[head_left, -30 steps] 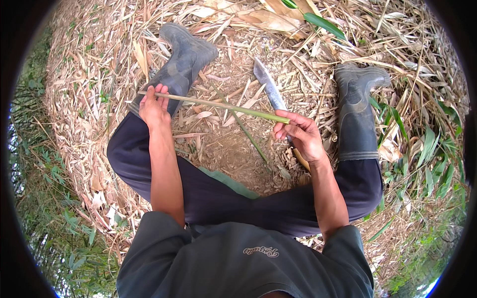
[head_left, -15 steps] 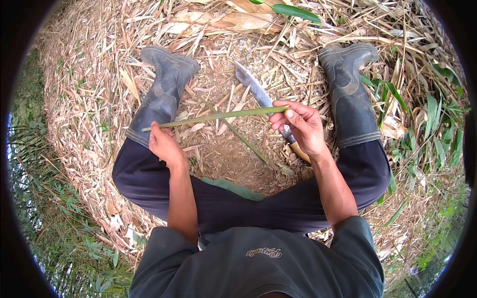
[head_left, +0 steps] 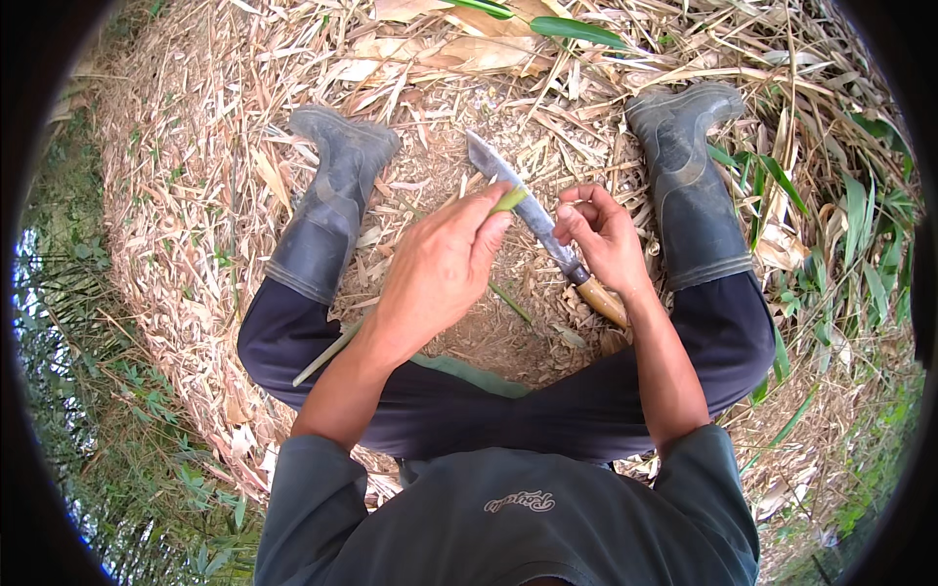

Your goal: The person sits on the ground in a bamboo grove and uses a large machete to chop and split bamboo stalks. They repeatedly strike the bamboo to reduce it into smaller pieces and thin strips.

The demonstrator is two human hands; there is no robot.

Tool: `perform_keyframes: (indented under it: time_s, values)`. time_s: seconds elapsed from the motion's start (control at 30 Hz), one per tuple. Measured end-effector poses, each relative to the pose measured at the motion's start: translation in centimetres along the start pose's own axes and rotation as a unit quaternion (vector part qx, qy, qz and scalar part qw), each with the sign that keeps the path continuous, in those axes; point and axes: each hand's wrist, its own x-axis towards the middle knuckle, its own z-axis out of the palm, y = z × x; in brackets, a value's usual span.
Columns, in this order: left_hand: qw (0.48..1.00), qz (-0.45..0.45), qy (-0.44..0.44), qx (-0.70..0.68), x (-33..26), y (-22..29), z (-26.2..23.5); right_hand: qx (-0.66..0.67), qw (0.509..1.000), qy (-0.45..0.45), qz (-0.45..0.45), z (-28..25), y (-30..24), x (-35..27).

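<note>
My left hand [head_left: 435, 269] is closed round a thin green stick [head_left: 327, 356], perhaps a bamboo strip. One end of it [head_left: 510, 199] pokes out past my thumb and forefinger, over the blade of a machete; the other slants out under my wrist toward my left thigh. My palm covers its middle. Close by on the right, my right hand [head_left: 603, 237] hangs apart from the stick, fingers curled in toward the thumb, nothing visible in them. Beneath lies the machete [head_left: 528, 210], its wooden handle toward me. A second thin green stick [head_left: 512, 303] rests on the ground, partly hidden by my left hand.
My dark rubber boots, left [head_left: 337, 200] and right [head_left: 689, 181], stand on either side of the machete. Dry leaves and bamboo litter [head_left: 186, 254] cover the ground. Green leafy shoots [head_left: 860, 234] grow at the right, and a long green leaf [head_left: 578, 29] lies at the far edge.
My left hand has moved right and away from me to the stick's other end. My right hand has let go of the stick, which now slants toward my left thigh.
</note>
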Motion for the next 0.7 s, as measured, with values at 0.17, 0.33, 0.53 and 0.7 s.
perform_keyframes:
  time_s: [0.17,0.33,0.53,0.7]
  values:
    - [0.990,-0.106,-0.023,-0.086,-1.3,-1.1,-1.2,-0.542,0.827,-0.088,0.124,-1.0,7.6,0.3]
    - [0.934,-0.215,-0.025,-0.285,-3.2,-2.5,-0.7,-0.550,0.813,-0.112,0.153,0.3,8.7,-0.3]
    - [0.843,-0.305,-0.005,-0.442,-4.4,-2.0,-0.3,-0.502,0.839,-0.071,0.198,1.3,9.8,-0.7]
    - [0.810,-0.307,0.003,-0.499,-4.7,-2.0,-0.3,-0.423,0.889,-0.018,0.174,0.1,10.4,-0.8]
